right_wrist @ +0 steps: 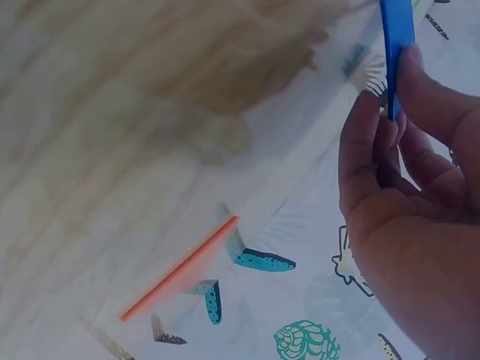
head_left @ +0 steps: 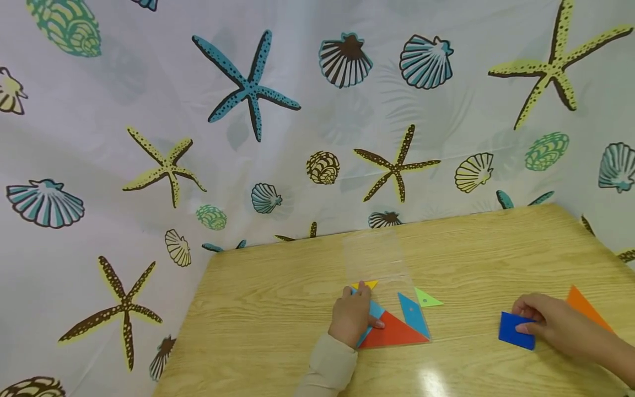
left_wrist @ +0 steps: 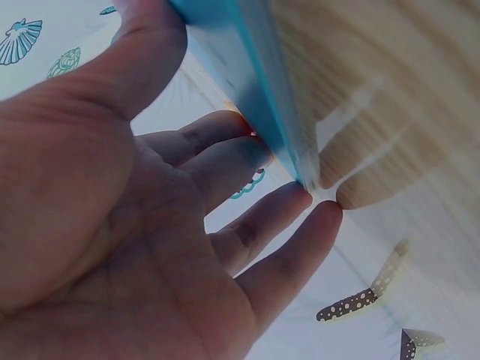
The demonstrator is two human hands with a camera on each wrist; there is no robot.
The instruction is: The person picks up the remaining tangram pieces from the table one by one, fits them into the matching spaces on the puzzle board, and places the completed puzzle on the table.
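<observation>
Dark blue four-sided piece (head_left: 514,338), thin, flat, pinched in right-hand fingers (right_wrist: 361,146)

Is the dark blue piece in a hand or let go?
In a hand: the right hand pinches the dark blue piece between thumb and fingers, as the head and right wrist views show.

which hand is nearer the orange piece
Right. The right hand is just to the left of the orange piece, holding the dark blue piece; the left hand is much farther left, by the red piece.
</observation>
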